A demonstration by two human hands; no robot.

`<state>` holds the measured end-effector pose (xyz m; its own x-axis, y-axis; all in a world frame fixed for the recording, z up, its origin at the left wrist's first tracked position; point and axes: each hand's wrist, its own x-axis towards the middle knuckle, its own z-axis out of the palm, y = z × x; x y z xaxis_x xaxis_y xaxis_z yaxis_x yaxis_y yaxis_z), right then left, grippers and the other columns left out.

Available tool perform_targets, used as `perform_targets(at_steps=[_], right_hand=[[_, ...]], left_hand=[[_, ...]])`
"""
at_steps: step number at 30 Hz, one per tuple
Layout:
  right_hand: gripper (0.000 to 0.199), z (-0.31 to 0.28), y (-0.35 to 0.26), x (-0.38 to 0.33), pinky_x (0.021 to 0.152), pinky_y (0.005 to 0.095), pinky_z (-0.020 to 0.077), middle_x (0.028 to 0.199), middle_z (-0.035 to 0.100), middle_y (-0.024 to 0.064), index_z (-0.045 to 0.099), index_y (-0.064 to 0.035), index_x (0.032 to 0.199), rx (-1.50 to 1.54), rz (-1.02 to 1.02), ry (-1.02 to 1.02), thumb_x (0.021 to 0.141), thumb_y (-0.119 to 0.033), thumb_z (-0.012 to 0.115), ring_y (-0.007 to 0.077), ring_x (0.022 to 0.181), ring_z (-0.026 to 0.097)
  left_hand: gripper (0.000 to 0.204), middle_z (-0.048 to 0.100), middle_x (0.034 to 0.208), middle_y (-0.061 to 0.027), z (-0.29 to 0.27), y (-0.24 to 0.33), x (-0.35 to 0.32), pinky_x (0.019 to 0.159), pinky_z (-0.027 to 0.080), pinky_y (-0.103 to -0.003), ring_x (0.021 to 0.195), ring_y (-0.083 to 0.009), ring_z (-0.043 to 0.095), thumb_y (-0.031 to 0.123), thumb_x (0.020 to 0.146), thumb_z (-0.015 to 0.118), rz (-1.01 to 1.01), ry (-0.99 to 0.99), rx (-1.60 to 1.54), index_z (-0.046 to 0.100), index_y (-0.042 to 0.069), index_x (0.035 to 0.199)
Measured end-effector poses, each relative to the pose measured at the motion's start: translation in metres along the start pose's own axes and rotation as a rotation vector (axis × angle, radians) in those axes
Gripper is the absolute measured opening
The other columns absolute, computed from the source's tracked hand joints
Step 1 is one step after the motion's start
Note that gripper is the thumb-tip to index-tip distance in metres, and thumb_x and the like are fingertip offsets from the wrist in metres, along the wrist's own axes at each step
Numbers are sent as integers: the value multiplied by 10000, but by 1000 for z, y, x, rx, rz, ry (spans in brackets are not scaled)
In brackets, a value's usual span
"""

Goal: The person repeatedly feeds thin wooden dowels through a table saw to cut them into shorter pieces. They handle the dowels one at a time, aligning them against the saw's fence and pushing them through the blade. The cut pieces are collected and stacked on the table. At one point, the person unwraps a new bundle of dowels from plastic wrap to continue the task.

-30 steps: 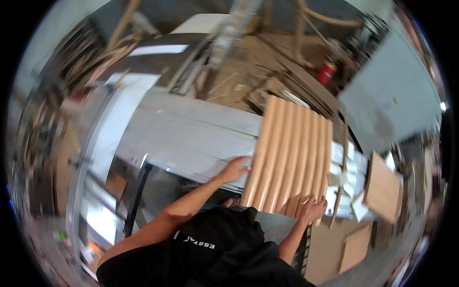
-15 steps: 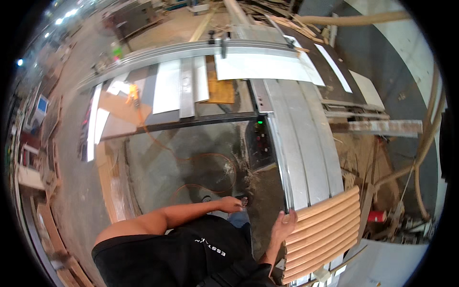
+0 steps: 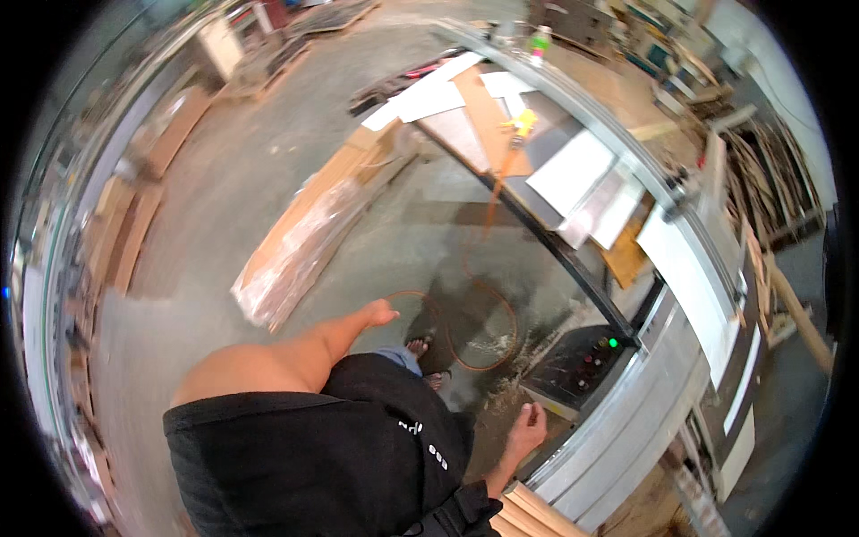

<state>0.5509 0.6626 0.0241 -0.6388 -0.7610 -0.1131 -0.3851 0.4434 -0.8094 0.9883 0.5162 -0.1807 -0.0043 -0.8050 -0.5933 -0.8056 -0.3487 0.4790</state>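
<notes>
My left hand (image 3: 380, 312) hangs over the floor beside my body, its fingers curled in, with nothing seen in it. My right hand (image 3: 527, 428) is raised near the edge of a grey metal sliding table (image 3: 617, 438), fingers loosely bent and apart, holding nothing. Just below that hand, a few rounded wooden mouldings (image 3: 528, 515) show at the lower edge of the view. A black control panel (image 3: 586, 360) with a lit green button is close beyond my right hand.
An aluminium fence (image 3: 617, 134) crosses a frame holding white and brown panels. A yellow air gun (image 3: 519, 125) lies there, its orange hose (image 3: 513, 327) looping over the floor near my feet. Plastic-wrapped boards (image 3: 309, 242) lie to the left. A bottle (image 3: 540, 43) stands far off.
The view has swung left, so the machine now sits further right. My right hand has come off the wooden mouldings, which are now mostly out of view.
</notes>
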Motion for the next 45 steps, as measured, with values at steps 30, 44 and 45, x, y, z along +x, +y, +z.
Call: perform_targets(at_steps=[30, 44, 45], right_hand=[[441, 435, -22, 49, 813, 371, 527, 994, 743, 193, 713, 40, 1113, -515, -196, -1385, 937, -360, 656, 215, 886, 683], [344, 689, -262, -22, 691, 357, 544, 936, 729, 95, 704, -32, 1124, -585, 115, -1325, 959, -327, 639, 199, 758, 683], [338, 719, -281, -18, 683, 356, 545, 932, 728, 88, 703, -37, 1125, -587, 89, -1335, 960, -324, 637, 198, 749, 683]], left_hand=[[415, 726, 1057, -235, -79, -312, -83, 815, 520, -460, 972, -348, 699, 390, 931, 622, -715, 615, -1102, 744, 8, 1038], [449, 717, 1118, -225, -139, -366, -82, 901, 510, -431, 1048, -338, 677, 380, 921, 631, -1081, 588, -1363, 718, -8, 1132], [450, 715, 1131, -230, -172, -369, -74, 902, 512, -426, 1067, -348, 677, 385, 926, 620, -1054, 653, -1435, 719, 1, 1140]])
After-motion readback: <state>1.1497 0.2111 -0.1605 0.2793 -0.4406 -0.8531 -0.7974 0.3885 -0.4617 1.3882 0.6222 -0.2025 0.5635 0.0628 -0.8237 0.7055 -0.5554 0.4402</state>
